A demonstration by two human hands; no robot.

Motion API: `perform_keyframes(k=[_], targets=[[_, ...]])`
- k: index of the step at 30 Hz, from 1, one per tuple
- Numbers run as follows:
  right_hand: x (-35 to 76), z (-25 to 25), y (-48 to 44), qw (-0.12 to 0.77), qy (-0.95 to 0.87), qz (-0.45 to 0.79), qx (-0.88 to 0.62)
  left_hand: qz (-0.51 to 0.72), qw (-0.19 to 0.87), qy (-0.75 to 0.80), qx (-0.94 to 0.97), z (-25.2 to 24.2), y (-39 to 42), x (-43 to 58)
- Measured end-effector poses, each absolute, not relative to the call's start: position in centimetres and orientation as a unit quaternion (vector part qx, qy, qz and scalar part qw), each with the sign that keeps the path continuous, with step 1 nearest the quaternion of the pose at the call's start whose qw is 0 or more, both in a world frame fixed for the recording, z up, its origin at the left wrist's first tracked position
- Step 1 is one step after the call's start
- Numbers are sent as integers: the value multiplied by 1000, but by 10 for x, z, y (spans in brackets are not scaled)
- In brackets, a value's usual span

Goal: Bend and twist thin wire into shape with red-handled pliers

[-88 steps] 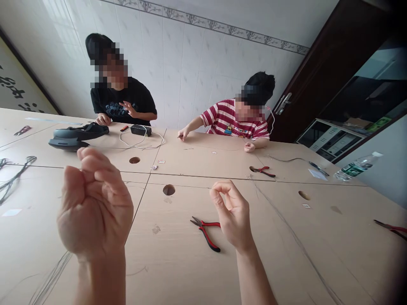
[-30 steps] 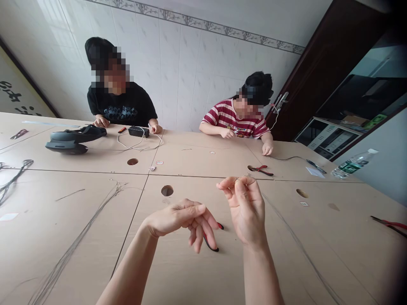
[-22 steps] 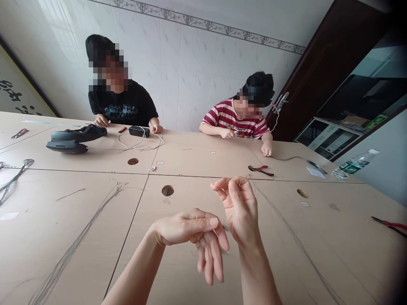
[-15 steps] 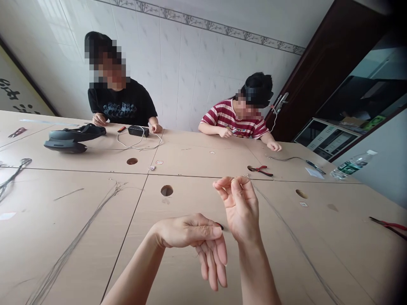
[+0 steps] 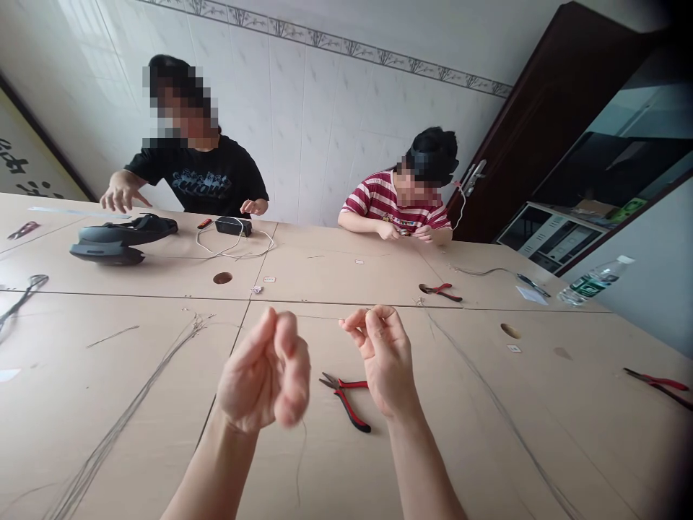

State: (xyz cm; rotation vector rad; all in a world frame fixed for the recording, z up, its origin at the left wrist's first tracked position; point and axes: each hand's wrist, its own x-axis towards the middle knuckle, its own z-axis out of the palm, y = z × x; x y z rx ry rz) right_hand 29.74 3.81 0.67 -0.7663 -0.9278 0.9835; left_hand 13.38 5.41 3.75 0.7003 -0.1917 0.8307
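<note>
My left hand (image 5: 263, 375) is raised over the table, palm turned inward, its fingers curved and blurred, with thumb and fingertips apart and nothing seen between them. To its right my right hand (image 5: 387, 354) has thumb and index fingertip pinched together, on a thin wire (image 5: 319, 316) that runs left toward my left hand. Red-handled pliers (image 5: 349, 404) lie with jaws apart on the table between and below the hands. Another thin wire (image 5: 302, 462) hangs or lies beneath my left hand; which, I cannot tell.
Wire bundles lie left (image 5: 135, 404) and right (image 5: 492, 401). More pliers rest at the back (image 5: 441, 292) and right edge (image 5: 657, 383). Across the table (image 5: 303, 253) sit two people, near a headset (image 5: 116, 240), a black box (image 5: 234, 226) and a bottle (image 5: 595, 280).
My left hand has lifted and turned up to the left, uncovering the pliers. My right hand moved slightly left, still pinched. One person's hand reaches toward the headset; the other's hands came together.
</note>
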Motion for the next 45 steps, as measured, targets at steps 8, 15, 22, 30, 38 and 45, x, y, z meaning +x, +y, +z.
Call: perform_keyframes(k=[8, 15, 22, 30, 38, 45], targets=[[288, 6, 31, 673, -475, 436, -362, 689, 673, 123, 239, 47, 80, 131], [281, 7, 26, 620, -541, 421, -382, 732, 586, 175, 301, 28, 93, 135], [277, 9, 22, 585, -589, 406, -382, 660, 517, 294, 460, 14, 89, 155], [286, 11, 22, 607, -581, 386, -379, 392, 556, 355, 642, 17, 78, 158], [291, 15, 25, 636, -533, 425, -362, 328, 624, 302, 641, 24, 75, 157], [294, 12, 25, 632, -536, 389, -404, 264, 611, 334, 667, 31, 71, 154]])
